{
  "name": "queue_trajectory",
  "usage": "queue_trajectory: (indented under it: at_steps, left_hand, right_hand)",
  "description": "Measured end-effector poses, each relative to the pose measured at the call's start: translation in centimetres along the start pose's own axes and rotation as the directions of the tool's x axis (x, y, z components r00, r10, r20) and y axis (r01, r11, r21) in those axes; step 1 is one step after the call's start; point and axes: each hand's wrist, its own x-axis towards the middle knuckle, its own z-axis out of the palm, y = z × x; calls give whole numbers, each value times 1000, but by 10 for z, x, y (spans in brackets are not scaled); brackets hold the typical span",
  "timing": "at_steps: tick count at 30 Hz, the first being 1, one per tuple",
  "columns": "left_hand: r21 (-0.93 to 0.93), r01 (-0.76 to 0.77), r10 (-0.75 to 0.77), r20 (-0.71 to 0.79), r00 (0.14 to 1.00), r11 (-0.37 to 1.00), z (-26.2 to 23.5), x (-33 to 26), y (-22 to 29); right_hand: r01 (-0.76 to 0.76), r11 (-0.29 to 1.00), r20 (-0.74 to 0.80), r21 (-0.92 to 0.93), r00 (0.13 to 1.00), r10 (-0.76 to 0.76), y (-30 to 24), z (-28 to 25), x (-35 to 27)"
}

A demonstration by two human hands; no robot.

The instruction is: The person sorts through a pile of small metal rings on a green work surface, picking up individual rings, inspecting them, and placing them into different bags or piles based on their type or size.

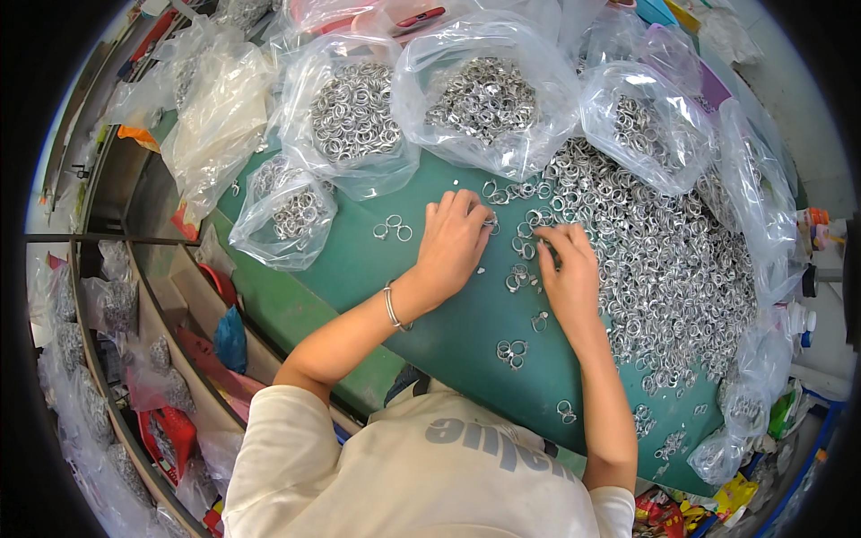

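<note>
Silver-coloured metal rings lie in a large heap [668, 278] on the right of the green table. At the heap's left edge, my right hand [572, 269] reaches in with thumb and forefinger curved and a little apart, their tips beside some loose rings [524, 240]. My left hand [453, 238] has its fingers bent together around a ring [491, 224], partly hidden by the fingertips. Left of it sits a small group of rings [393, 229]. Other small groups, such as these rings [512, 353], are spaced down the table towards me.
Clear plastic bags of rings stand along the far side: a left bag [354, 117], a middle bag [484, 99] and a right bag [646, 134]. A smaller bag [289, 211] is at the left. Wooden compartments [193, 314] with bagged parts flank the table's left side.
</note>
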Motion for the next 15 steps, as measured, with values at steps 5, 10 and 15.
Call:
queue_trajectory:
  at_steps: [5, 10, 15]
  left_hand:
    - [-12, -13, 13, -14, 1000, 1000, -6, -3, 8]
    - [-37, 66, -67, -35, 997, 997, -25, -19, 7]
    - [-127, 70, -70, 6, 998, 989, -27, -47, 16]
  right_hand:
    - [164, 924, 90, -345, 986, -141, 13, 18, 13]
    - [166, 933, 76, -319, 986, -149, 16, 11, 5]
    - [215, 939, 27, -270, 976, -215, 22, 21, 9]
